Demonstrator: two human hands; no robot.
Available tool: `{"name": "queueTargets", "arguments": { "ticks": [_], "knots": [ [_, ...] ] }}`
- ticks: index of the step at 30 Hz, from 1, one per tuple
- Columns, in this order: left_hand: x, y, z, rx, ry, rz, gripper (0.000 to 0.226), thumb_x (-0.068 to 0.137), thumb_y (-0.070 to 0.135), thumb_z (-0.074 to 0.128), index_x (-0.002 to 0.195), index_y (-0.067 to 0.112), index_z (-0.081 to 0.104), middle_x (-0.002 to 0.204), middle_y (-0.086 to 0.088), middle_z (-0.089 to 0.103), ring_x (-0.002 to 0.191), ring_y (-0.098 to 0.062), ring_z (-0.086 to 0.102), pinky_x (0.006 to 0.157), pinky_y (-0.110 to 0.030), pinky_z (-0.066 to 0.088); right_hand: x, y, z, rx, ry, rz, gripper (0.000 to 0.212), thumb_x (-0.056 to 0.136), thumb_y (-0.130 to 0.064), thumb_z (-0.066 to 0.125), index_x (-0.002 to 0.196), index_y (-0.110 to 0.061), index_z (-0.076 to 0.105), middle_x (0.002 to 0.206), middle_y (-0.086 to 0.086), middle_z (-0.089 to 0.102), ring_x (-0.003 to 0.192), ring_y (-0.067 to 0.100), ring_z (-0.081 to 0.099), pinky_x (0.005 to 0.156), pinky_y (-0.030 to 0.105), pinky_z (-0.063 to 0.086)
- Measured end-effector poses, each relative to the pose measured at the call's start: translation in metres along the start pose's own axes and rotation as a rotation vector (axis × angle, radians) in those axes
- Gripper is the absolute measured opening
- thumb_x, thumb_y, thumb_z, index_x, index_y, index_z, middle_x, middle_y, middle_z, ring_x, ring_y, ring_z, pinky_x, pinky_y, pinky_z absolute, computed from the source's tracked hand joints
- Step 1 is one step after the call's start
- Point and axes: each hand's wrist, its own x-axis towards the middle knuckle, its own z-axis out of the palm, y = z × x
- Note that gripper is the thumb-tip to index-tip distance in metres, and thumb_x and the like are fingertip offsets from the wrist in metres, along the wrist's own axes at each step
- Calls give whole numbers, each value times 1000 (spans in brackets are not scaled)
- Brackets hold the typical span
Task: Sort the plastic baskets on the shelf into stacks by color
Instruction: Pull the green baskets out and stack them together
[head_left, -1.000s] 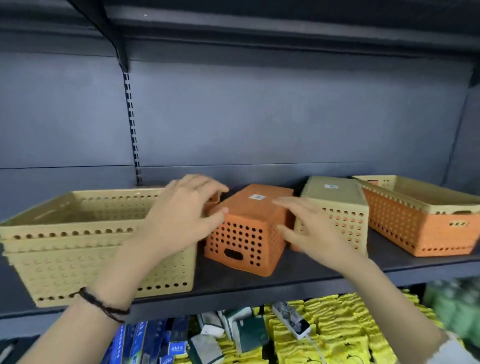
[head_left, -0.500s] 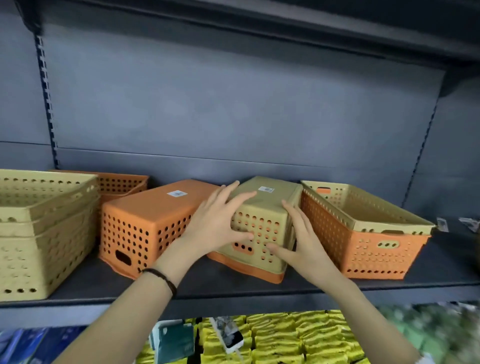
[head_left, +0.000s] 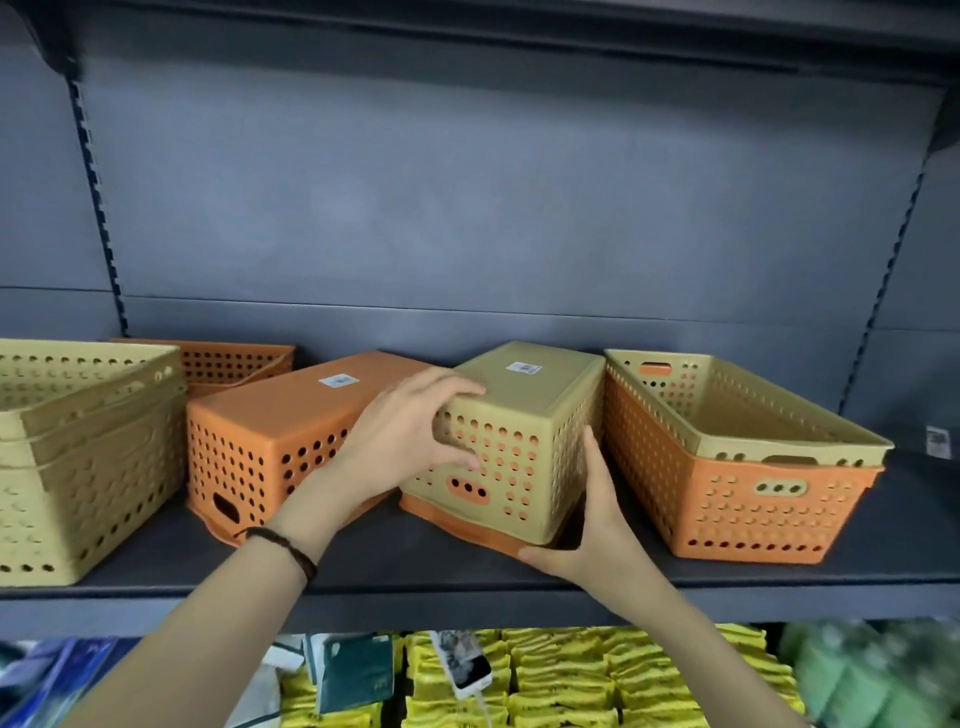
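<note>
An upside-down yellow basket (head_left: 524, 415) sits over an orange basket whose rim (head_left: 457, 525) shows beneath it, mid-shelf. My left hand (head_left: 410, 441) grips its left top edge. My right hand (head_left: 597, 514) holds its right front corner, thumb under the orange rim. To the left lies an upside-down orange basket (head_left: 270, 441). An upright yellow basket (head_left: 743, 410) is nested in an orange one (head_left: 748, 504) at the right. A stack of yellow baskets (head_left: 78, 457) stands far left, with another orange basket (head_left: 234, 361) behind it.
The dark grey shelf (head_left: 467, 577) has a front edge just below my wrists and a back panel close behind the baskets. A small label (head_left: 937, 441) lies at the far right. Yellow packets (head_left: 561, 675) and boxed goods fill the shelf below.
Both hands left the orange upside-down basket and moved right to the yellow-over-orange pair. The right hand slid down to the lower front corner. My view shifted right.
</note>
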Motion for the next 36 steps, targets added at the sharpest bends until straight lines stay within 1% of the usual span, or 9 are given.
{"name": "queueTargets", "arguments": {
  "ticks": [2,4,8,11,15,18,23,29,36],
  "knots": [
    [-1,0,-3,-120,67,-28,71,72,38,89,136,34,59,141,11,56,133,-12,49,115,-45,42,-1,1,-3,-23,-4,30,131,62,-27,89,140,-52,-14,153,-28,0,141,-11,3,120,27,13],
    [-6,1,-2,-82,-12,-15,89,71,45,88,148,39,45,154,11,42,145,-11,34,124,-44,30,-1,0,-3,-90,25,18,128,61,-30,89,149,-43,-4,156,-22,12,141,-7,10,117,23,17],
    [-19,-3,14,253,-150,78,141,58,77,77,161,37,-10,171,2,1,158,-21,-9,127,-60,-3,-4,-5,-1,-171,120,-74,115,60,-38,87,141,-55,8,152,-22,25,139,-6,21,113,21,25],
    [-19,-6,21,406,-82,157,151,53,91,60,148,34,-43,172,-9,-6,158,-30,-12,123,-65,-6,-4,-7,-5,-178,192,-145,99,61,-44,83,138,-56,22,151,-16,36,138,-2,32,112,28,36],
    [-14,-1,25,485,72,282,145,53,94,49,160,18,-11,166,-13,14,155,-41,19,118,-72,17,0,-9,-13,-150,245,-204,86,65,-39,83,140,-42,40,143,-13,47,132,-3,40,104,36,45],
    [-9,5,26,465,136,313,142,54,86,67,161,14,9,160,-15,31,149,-40,33,116,-70,29,2,-10,-15,-104,265,-228,77,69,-37,80,136,-45,44,139,-20,48,132,-4,40,102,40,47],
    [0,11,15,397,165,285,137,55,84,68,161,21,8,160,-9,33,145,-32,33,118,-64,30,3,-17,-18,-8,261,-199,69,73,-49,68,134,-53,37,144,-27,39,137,-5,33,110,40,39],
    [9,11,4,330,170,259,134,54,86,61,161,27,6,161,-5,32,144,-26,29,118,-63,28,8,-19,-23,106,207,-122,91,75,-44,74,141,-60,14,159,-25,10,145,-5,11,118,44,26],
    [14,16,1,331,236,265,123,56,84,59,158,27,19,161,-9,37,142,-28,29,116,-61,26,-2,-14,-15,337,65,50,95,85,-16,70,142,-55,4,149,-31,25,136,-12,27,116,29,27]
  ]
}}
